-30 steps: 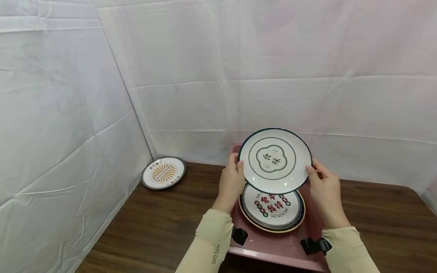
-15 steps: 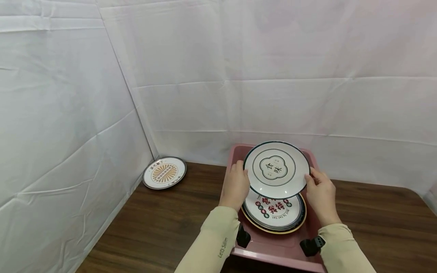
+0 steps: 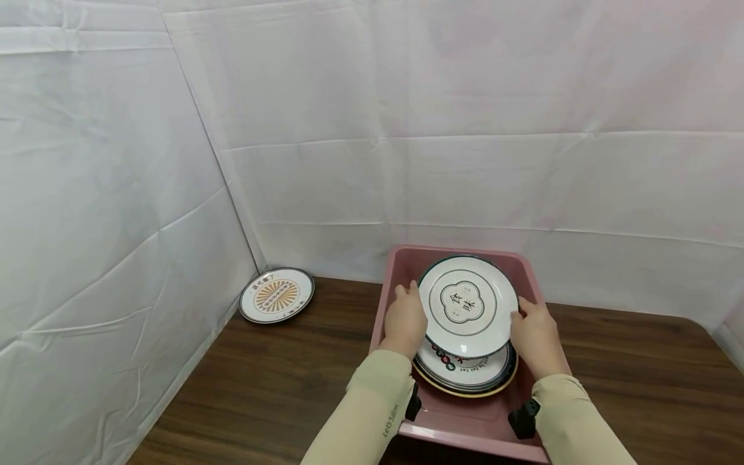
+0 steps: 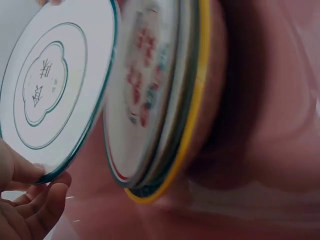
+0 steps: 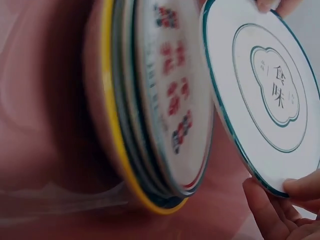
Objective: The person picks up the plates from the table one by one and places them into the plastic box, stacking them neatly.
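Note:
A white plate with a dark green rim and a flower-shaped emblem (image 3: 468,329) is held between both hands, tilted above a stack of plates. On its left edge, the left hand (image 3: 405,320) pinches the rim, thumb on top and fingers beneath, as the left wrist view shows. Opposite, the right hand (image 3: 536,337) grips the right rim in the same way. Below lies the stack of plates (image 3: 485,373), its top plate printed with red characters and the lowest rimmed in yellow. In both wrist views a gap separates the lower part of the held plate from the stack.
The stack sits in a pink plastic tub (image 3: 459,429) on a dark wooden table (image 3: 285,387). At the back left corner lies another plate with an orange sunburst (image 3: 276,296). White cloth walls (image 3: 465,129) rise behind and on the left.
Both hands have lowered the green-rimmed plate into the tub, toward the stack. It now covers more of the red-printed plate. The sunburst plate has stayed in place.

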`<action>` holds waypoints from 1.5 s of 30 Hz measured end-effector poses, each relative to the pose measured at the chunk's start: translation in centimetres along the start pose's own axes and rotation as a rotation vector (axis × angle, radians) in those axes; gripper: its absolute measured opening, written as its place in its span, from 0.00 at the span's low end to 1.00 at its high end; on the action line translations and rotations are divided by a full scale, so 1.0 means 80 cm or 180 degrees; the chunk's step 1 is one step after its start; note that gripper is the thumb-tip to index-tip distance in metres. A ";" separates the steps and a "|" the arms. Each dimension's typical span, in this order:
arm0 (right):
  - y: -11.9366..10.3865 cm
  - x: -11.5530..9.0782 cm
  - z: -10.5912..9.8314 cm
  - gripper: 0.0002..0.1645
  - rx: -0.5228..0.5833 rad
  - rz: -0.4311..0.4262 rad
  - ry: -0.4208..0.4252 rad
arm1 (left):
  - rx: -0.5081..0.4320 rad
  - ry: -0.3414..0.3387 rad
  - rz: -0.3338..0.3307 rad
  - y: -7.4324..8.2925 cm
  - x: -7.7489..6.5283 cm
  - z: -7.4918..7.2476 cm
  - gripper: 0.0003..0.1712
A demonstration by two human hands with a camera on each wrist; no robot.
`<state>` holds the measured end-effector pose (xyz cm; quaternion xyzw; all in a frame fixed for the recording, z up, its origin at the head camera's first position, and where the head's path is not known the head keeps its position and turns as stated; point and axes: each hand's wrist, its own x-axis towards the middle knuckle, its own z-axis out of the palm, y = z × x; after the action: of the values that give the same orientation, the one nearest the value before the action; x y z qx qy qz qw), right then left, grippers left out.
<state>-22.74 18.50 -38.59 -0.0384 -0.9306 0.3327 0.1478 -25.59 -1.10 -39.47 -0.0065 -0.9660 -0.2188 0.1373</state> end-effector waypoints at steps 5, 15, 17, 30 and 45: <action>0.005 0.000 0.008 0.22 -0.0402 -0.0235 -0.0120 | 0.0340 -0.0250 -0.0033 0.002 -0.003 0.008 0.31; 0.009 -0.003 0.016 0.18 -0.0739 -0.0084 -0.0469 | 0.0564 -0.0622 -0.0128 -0.001 -0.008 0.021 0.28; 0.009 -0.004 0.016 0.18 -0.0848 -0.0142 -0.0547 | 0.0578 -0.0643 -0.0138 -0.001 -0.008 0.023 0.27; 0.015 -0.003 0.023 0.15 -0.1190 -0.0112 -0.0834 | 0.0663 -0.0827 -0.0126 0.002 -0.012 0.024 0.27; 0.014 -0.004 0.025 0.12 -0.1409 -0.0212 -0.0950 | 0.0792 -0.0944 -0.0035 -0.001 -0.011 0.026 0.26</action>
<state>-23.05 18.08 -40.82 0.0103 -0.9929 0.1181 0.0079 -25.26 -0.25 -41.57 -0.0164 -0.9953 -0.0951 -0.0080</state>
